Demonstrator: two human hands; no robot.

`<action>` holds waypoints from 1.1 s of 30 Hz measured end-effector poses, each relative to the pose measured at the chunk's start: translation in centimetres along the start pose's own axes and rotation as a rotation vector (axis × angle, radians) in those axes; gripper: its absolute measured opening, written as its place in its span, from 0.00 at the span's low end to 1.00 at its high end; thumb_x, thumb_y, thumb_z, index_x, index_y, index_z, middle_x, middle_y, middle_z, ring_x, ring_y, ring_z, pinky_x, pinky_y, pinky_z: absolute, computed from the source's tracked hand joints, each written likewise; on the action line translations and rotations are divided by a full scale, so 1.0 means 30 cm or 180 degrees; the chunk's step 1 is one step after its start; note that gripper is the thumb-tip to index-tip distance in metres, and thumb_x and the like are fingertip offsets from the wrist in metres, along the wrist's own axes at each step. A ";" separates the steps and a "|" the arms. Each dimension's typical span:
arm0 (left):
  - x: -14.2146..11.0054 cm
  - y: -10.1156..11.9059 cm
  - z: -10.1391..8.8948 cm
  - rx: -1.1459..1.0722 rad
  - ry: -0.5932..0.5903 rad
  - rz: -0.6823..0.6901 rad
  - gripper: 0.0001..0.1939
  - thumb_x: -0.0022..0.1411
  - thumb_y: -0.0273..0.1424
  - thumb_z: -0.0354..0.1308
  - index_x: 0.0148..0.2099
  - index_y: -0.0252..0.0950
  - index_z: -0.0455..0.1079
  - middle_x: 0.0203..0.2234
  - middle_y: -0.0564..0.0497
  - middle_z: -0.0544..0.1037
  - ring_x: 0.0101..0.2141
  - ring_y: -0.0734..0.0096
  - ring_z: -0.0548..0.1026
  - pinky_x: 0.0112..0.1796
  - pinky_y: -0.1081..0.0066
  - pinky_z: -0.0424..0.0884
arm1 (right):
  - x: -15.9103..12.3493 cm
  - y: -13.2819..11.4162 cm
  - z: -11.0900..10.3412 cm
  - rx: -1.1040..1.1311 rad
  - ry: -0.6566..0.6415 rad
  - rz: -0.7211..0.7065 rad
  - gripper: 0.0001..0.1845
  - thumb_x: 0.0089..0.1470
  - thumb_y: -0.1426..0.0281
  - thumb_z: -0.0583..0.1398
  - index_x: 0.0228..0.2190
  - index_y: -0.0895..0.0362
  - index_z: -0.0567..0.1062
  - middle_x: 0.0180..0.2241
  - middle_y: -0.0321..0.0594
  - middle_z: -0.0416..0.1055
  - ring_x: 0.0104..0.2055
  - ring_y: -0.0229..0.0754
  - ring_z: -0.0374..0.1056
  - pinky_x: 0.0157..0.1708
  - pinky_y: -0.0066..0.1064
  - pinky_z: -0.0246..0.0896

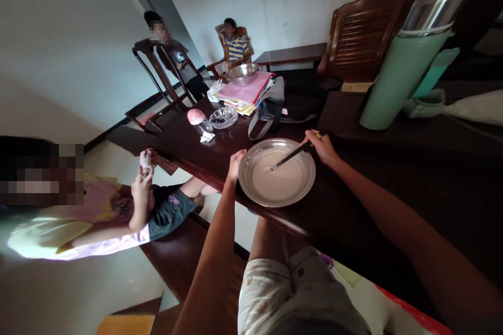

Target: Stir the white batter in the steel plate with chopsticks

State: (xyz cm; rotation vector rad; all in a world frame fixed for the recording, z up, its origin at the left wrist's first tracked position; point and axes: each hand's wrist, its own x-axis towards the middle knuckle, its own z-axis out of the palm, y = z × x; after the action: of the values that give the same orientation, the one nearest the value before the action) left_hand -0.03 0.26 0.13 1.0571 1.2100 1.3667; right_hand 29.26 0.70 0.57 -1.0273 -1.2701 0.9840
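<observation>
A round metal basin (304, 186) with pale, milky batter in it sits near the edge of a dark wooden table (393, 193). My left hand (237, 164) grips the basin's left rim, fingers curled over it. My right hand (322, 145) is closed on a pair of dark chopsticks (290, 156). Their tips reach down into the batter near the basin's middle.
A tall green thermos (396, 76) stands at the right. A glass ashtray (223, 117), a pink-capped bottle (198, 121), a bag (275, 104), pink folders (245, 91) and a metal bowl (242, 73) lie further back. One person sits on my left; two others are by chairs behind.
</observation>
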 end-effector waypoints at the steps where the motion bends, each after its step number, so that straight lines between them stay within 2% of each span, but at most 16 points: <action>1: 0.001 -0.001 -0.001 -0.0004 0.0002 -0.0007 0.24 0.51 0.36 0.70 0.18 0.36 0.57 0.14 0.60 0.58 0.19 0.81 0.54 0.23 0.75 0.53 | 0.000 0.000 -0.002 -0.0003 0.0020 0.0009 0.32 0.47 0.36 0.58 0.16 0.51 0.71 0.18 0.38 0.74 0.25 0.43 0.68 0.30 0.36 0.64; 7: 0.000 0.001 0.000 -0.0025 0.0007 -0.0027 0.24 0.52 0.36 0.69 0.19 0.36 0.57 0.15 0.61 0.57 0.18 0.82 0.53 0.23 0.75 0.53 | -0.003 0.001 0.004 -0.0022 -0.0105 0.0024 0.31 0.44 0.36 0.61 0.16 0.52 0.72 0.20 0.39 0.76 0.26 0.44 0.70 0.31 0.37 0.66; 12: 0.000 0.002 0.001 -0.0021 -0.0003 -0.0015 0.23 0.51 0.36 0.69 0.18 0.36 0.58 0.14 0.60 0.58 0.18 0.81 0.54 0.22 0.75 0.52 | -0.001 0.002 0.000 0.0014 -0.0055 0.0047 0.33 0.46 0.36 0.59 0.14 0.51 0.70 0.16 0.39 0.72 0.23 0.43 0.67 0.28 0.37 0.64; 16: 0.000 0.001 0.001 -0.0007 -0.0024 -0.0004 0.24 0.50 0.38 0.70 0.18 0.36 0.58 0.14 0.60 0.58 0.19 0.81 0.53 0.22 0.75 0.52 | -0.002 -0.001 0.001 0.0024 -0.0117 0.0001 0.32 0.44 0.36 0.61 0.16 0.52 0.73 0.19 0.39 0.75 0.26 0.43 0.68 0.31 0.37 0.65; 20: 0.000 0.000 -0.001 0.0009 -0.0058 0.0026 0.24 0.50 0.38 0.70 0.19 0.36 0.58 0.14 0.60 0.57 0.19 0.81 0.53 0.22 0.75 0.52 | 0.001 0.001 -0.005 0.0052 0.0034 0.0001 0.32 0.48 0.37 0.58 0.15 0.51 0.71 0.16 0.39 0.72 0.24 0.43 0.67 0.28 0.36 0.62; 25: 0.002 -0.004 -0.005 0.0034 -0.0078 0.0076 0.25 0.49 0.39 0.70 0.19 0.37 0.56 0.14 0.60 0.56 0.19 0.81 0.52 0.22 0.75 0.51 | -0.001 0.010 0.002 0.0054 -0.0150 0.0017 0.30 0.47 0.39 0.62 0.16 0.52 0.72 0.19 0.40 0.74 0.25 0.43 0.68 0.29 0.37 0.64; 30: 0.003 -0.009 -0.007 0.0025 -0.0109 0.0098 0.25 0.46 0.41 0.71 0.19 0.37 0.57 0.14 0.61 0.57 0.19 0.81 0.53 0.23 0.75 0.52 | 0.007 0.017 -0.013 0.0053 0.0038 0.0006 0.30 0.53 0.42 0.58 0.16 0.52 0.70 0.17 0.38 0.72 0.24 0.41 0.67 0.28 0.34 0.62; 33: 0.004 -0.008 -0.006 0.0026 -0.0116 0.0082 0.25 0.46 0.41 0.71 0.19 0.36 0.58 0.15 0.60 0.57 0.19 0.81 0.53 0.22 0.75 0.52 | 0.005 0.019 -0.006 0.0028 -0.0115 0.0016 0.29 0.51 0.43 0.60 0.15 0.53 0.71 0.17 0.39 0.73 0.23 0.41 0.67 0.28 0.34 0.63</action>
State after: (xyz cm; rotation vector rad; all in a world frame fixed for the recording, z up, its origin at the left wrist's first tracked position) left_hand -0.18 0.37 -0.14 1.1024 1.1799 1.3575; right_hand 29.45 0.97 0.06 -1.0105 -1.2923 1.0150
